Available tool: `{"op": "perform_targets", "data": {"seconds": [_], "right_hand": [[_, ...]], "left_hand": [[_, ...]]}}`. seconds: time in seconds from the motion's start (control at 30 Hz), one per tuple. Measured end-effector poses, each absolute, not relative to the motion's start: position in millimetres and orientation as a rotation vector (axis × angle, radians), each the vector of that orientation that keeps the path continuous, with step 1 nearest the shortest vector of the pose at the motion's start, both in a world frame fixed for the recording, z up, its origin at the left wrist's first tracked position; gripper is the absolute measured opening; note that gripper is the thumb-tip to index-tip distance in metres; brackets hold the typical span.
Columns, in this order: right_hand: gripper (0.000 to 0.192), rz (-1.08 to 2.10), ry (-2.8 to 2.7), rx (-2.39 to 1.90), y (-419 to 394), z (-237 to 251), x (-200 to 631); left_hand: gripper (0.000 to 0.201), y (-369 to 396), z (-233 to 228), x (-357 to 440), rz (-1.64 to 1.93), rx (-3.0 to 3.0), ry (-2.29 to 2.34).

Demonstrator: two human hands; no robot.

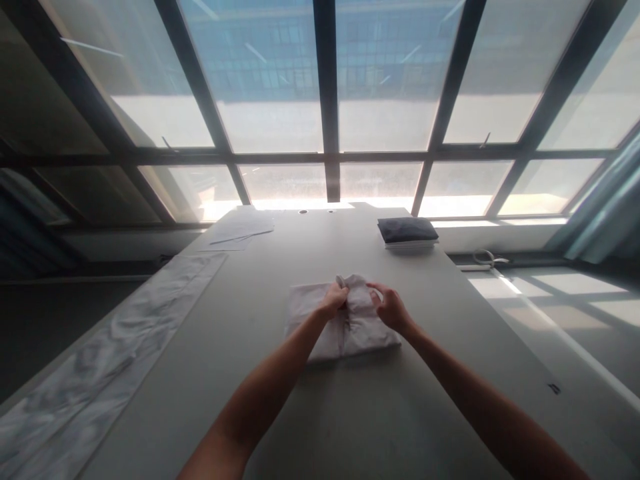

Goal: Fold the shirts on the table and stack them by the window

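A white folded garment, which looks like a collared shirt [370,327], lies on the white table [225,360] in front of me. My left hand [335,297] is closed on the shirt near the top of its middle opening, thumb uppermost, pinching the fabric by the collar. On the other side, my right hand [391,309] has its fingers apart and curved at the upper right of the shirt. Its fingertips are at the collar's edge; whether they touch the cloth I cannot tell. The fabric between my hands is wrinkled.
Farther back on the right is a stack of folded cloth [407,231], dark on top and white below. Paper sheets [240,230] lie at the back left. A long strip of shiny whitish material [115,340] runs along the left edge. Large windows [270,127] stand beyond the table.
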State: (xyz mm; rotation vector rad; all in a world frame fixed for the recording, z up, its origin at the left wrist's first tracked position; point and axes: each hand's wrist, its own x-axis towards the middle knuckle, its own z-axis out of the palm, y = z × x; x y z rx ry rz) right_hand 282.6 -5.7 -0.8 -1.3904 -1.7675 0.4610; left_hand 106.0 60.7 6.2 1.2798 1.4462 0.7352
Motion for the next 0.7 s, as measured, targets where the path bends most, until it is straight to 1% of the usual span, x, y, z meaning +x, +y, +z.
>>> {"op": "perform_targets", "data": {"seconds": [0.1, 0.23, 0.47, 0.63, 0.7], "right_hand": [[0.043, 0.525, -1.662, -1.557, 56.1, 1.5, 290.5], [0.034, 0.585, -1.711, -1.601, 99.4, -8.0, 286.6], [0.032, 0.525, -1.843, -1.694, 114.5, -18.0, 293.7], [0.025, 0.342, -1.935, -1.826, 115.6, -22.2, 297.9], [0.025, 0.257, -1.970, -1.843, 112.0, -23.2, 295.6]], "left_hand": [[0.009, 63.4, 1.6, 107.1, 0.747, 1.298, 1.441], [0.005, 66.1, -4.0, 106.8, 0.797, 1.322, 1.424], [0.009, 66.5, -11.2, 105.6, 0.819, 1.338, 1.384], [0.016, 66.4, -11.4, 106.1, 0.750, 1.340, 1.363], [0.020, 66.2, -8.5, 105.7, 0.728, 1.349, 1.391]]}}
